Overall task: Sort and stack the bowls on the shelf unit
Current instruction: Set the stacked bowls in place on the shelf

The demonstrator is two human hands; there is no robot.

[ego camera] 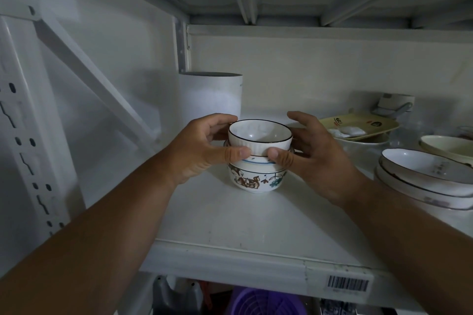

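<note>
On the white shelf (256,225), the left hand (197,151) grips a dark-rimmed white bowl (259,138) atop a floral-patterned bowl (256,178), the right hand (317,156) thumb-pressing it with fingers loosely spread, while a barcode label (348,284) carries print too small to read.

Your white shelf (256,225) carries a floral bowl (256,179) under stacked bowls, a white cylinder (212,100) behind, and stacked shallow dishes (422,181) at right.
</note>
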